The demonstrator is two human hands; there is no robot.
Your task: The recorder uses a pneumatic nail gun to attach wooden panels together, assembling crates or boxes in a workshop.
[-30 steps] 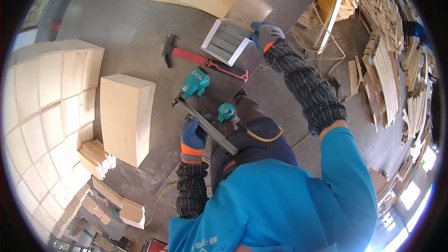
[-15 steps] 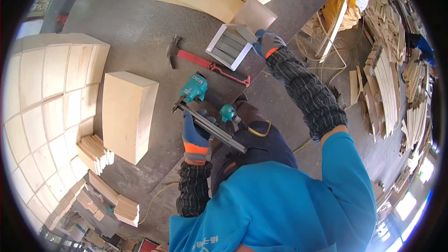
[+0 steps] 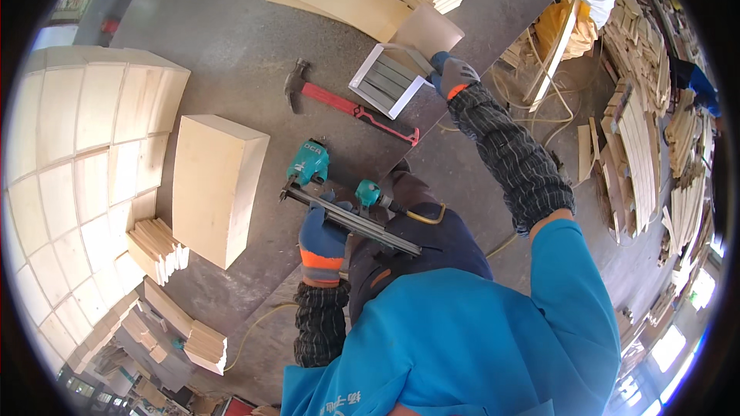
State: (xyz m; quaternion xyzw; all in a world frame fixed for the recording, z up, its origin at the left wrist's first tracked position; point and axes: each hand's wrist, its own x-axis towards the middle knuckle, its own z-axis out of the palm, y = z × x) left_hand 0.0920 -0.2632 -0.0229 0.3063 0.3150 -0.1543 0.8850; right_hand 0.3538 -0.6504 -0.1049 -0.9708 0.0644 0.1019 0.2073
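My left hand (image 3: pixel 324 233), in a blue and orange glove, is closed round the long rail-shaped magazine of a teal nail gun (image 3: pixel 310 162). The gun lies across my lap, its magazine slanting down to the right and its teal handle end over my thigh. My right hand (image 3: pixel 456 77), gloved too, is closed at the right edge of a small white box (image 3: pixel 357 82). Grey strips of nails (image 3: pixel 385 79) lie side by side in that box. One grey nail strip (image 3: pixel 417 58) slants at the box's corner against my right fingertips, which are partly hidden.
A claw hammer (image 3: pixel 339 100) with a red handle lies left of the box. Farther left stand a wooden box (image 3: pixel 210 189) and a wall of stacked boxes (image 3: pixel 96 139). Thin boards (image 3: pixel 339 0) lie at the far side; an air hose (image 3: pixel 563 112) and wood piles (image 3: pixel 636 162) are right.
The nail gun has swung slightly in my left hand, its magazine now lying flatter. My right hand stays at the box, with the slanting nail strip shifted slightly. The whole view has moved a little.
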